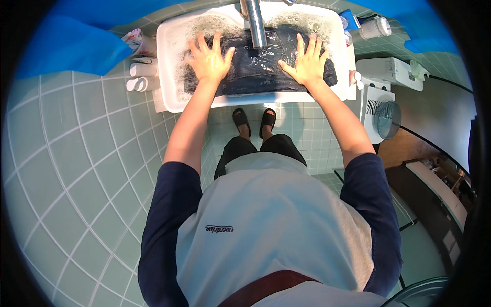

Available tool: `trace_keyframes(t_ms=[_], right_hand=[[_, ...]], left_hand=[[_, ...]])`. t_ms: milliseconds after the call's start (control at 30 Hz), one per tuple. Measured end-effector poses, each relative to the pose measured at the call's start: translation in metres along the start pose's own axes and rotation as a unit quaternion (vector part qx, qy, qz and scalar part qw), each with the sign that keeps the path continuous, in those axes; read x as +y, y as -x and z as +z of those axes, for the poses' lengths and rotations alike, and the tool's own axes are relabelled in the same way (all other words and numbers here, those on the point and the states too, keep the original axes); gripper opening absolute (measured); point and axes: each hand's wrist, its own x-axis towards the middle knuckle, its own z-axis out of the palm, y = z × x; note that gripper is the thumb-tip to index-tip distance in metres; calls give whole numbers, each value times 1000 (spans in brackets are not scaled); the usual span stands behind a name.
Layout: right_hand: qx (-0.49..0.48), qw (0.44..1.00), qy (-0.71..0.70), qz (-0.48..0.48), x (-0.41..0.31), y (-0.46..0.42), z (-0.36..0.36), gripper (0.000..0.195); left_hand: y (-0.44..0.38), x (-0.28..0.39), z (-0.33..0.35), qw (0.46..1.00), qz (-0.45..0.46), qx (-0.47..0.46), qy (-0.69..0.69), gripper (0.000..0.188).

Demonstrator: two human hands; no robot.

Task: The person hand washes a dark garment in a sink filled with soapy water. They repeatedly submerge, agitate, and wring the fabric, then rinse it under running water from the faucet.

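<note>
A dark wet garment (253, 61) with a stitched patch pocket lies spread across a white washbasin (168, 92), amid soapy, bubbly water (199, 25). My left hand (210, 63) rests palm down on the garment's left part, fingers spread. On its right part my right hand (308, 63) lies flat in the same way, thumb pointing inward. Neither hand grips the cloth. Between the hands, the chrome faucet (256, 28) reaches out over the garment. What lies under the cloth in the basin is hidden.
Several white bottles (142, 70) and a cup-like container (144, 44) stand left of the basin. To the right are a clear jar (374, 27), a small pump bottle (356, 78) and a toilet (378, 111). Blue sheeting (84, 42) hangs at the upper left, near the tiled wall (76, 153).
</note>
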Motion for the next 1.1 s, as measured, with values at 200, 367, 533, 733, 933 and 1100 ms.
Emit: trace_keyframes(t_ms=[200, 367, 533, 733, 933, 1100], right_hand=[[-35, 998, -53, 22, -7, -24, -8, 112], [102, 962, -253, -5, -2, -36, 28, 115], [54, 990, -127, 41, -7, -38, 16, 109], [9, 997, -17, 68, -11, -44, 27, 105], [-37, 994, 91, 56, -12, -17, 19, 106], [-86, 995, 55, 12, -3, -2, 1, 100]], left_hand=[[-32, -5, 16, 999, 14, 1, 48, 65], [-39, -14, 39, 995, 40, 66, 62, 61], [-36, -4, 29, 996, 17, 91, 18, 63], [-30, 0, 34, 995, -28, 96, -10, 63], [-8, -3, 30, 997, -4, 79, -26, 59], [13, -7, 16, 998, 15, -2, -54, 53]])
